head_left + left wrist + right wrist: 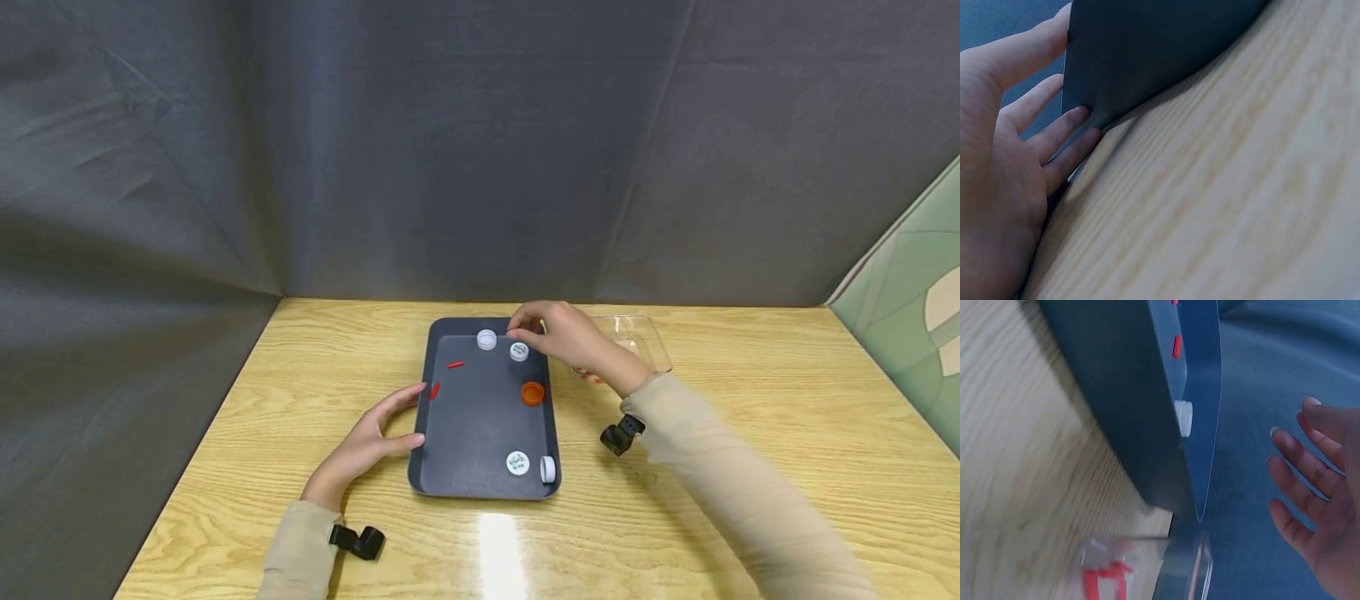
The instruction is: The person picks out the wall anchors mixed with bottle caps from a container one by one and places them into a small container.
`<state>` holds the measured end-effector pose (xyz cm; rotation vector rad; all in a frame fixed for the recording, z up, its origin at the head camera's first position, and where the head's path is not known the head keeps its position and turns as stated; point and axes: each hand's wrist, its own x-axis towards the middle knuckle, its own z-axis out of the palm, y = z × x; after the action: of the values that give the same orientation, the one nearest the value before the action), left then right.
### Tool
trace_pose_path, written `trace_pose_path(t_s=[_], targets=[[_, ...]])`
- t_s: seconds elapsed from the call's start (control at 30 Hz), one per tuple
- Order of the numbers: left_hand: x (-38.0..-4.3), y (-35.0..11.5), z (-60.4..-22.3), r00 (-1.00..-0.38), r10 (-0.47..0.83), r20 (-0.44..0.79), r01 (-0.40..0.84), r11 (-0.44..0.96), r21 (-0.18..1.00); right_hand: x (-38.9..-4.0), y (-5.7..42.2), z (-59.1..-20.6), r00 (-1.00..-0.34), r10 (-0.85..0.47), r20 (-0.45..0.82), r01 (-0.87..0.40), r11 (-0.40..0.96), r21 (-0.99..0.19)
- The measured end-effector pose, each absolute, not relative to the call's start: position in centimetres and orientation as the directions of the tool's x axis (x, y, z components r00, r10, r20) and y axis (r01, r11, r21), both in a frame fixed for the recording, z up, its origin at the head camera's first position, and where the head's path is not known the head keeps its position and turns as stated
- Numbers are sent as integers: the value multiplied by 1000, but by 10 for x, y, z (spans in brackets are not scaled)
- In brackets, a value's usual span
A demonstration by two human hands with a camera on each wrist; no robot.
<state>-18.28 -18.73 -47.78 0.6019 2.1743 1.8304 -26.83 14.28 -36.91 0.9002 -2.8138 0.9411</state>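
Note:
The dark tray lies on the wooden table. Along its left edge my left hand rests, fingers and thumb spread; in the left wrist view its fingertips touch the tray's side. My right hand hovers over the tray's far right corner, thumb and index tips close together, the other fingers loosely bent, with nothing visible in them. Below it sit a white cap and a white cap with green print. Two small red sticks lie at the tray's left.
An orange cap sits at the tray's right side. Near the front are a printed white disc and a white cap on its side. Right of the tray stands a clear box holding red pieces. A dark curtain hangs behind.

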Motion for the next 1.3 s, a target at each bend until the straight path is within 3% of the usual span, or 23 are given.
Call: trace_pose_path(t_s=[0.67, 1.3], targets=[[-183, -187, -477, -888, 453, 77, 148, 123, 981, -284, 80, -385, -773, -606, 185, -585, 571, -576], [-183, -187, -478, -878, 471, 88, 158, 112, 981, -298, 56, -416, -823, -566, 51, -461, 613, -642]])
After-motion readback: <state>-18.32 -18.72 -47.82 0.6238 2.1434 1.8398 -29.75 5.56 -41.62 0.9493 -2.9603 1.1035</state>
